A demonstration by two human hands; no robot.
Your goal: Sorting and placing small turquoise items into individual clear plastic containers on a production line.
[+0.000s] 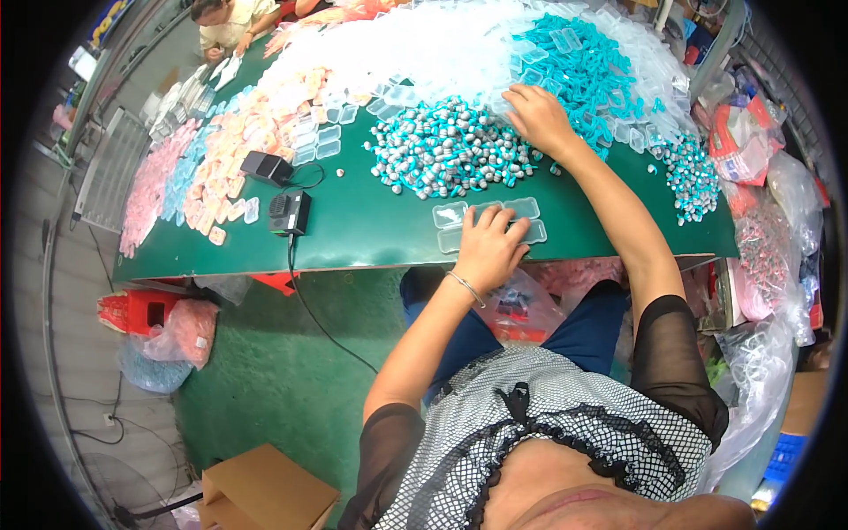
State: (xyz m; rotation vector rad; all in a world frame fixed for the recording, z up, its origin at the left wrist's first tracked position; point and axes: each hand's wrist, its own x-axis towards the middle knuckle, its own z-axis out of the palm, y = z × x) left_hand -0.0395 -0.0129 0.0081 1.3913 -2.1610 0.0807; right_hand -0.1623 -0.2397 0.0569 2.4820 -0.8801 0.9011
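Near the table's front edge lie several small clear plastic cases [450, 215] with lids folded open. My left hand [490, 246] rests over them, fingers spread and touching the cases. Farther out, my right hand [541, 121] reaches over the back right of a heap of small grey-and-teal pieces [446, 146]. Its fingers are apart, at the edge of a big pile of clear plastic cases [442, 57]; nothing shows in them. Just right of that hand spreads a pile of teal plastic pieces [587, 79].
Left of centre, a black boxy device [289, 213] with a cable stands beside a dark block [266, 166]. Peach cases [238, 168] and pink ones [157, 181] cover the left side. More grey-and-teal pieces [693, 177] lie right. Another person [231, 26] sits far left. A cardboard box [269, 490] stands on the floor.
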